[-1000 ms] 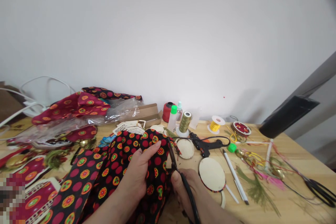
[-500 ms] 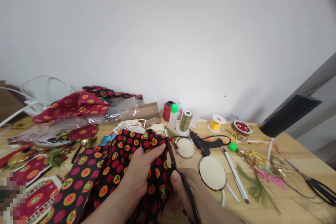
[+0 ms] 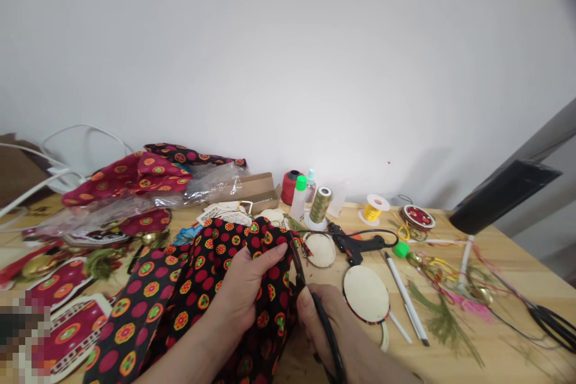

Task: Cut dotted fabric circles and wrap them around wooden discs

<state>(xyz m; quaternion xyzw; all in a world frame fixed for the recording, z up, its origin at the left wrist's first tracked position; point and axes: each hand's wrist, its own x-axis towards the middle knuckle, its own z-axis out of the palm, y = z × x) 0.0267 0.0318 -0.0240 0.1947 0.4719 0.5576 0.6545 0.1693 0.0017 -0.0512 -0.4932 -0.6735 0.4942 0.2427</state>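
A black cloth [image 3: 202,276] printed with red dots and orange flowers lies bunched on the wooden table [image 3: 495,336] in front of me. My left hand [image 3: 245,291] pinches its right edge, fingers closed on the cloth. My right hand [image 3: 326,327] is wrapped round the black handles of a pair of scissors [image 3: 315,306], whose blades point up along the cloth's edge beside my left fingertips.
Wooden ovals [image 3: 366,294], a black glue gun [image 3: 360,244], thread spools [image 3: 320,205], small bottles [image 3: 298,198], a white pen [image 3: 405,299] and another pair of scissors [image 3: 551,324] lie to the right. Red patterned cloth [image 3: 130,177] and plastic wrap [image 3: 112,207] are piled on the left.
My left hand has slid slightly up and right along the cloth's edge, nearer the scissor blades. The view has shifted a little; my right hand keeps its grip.
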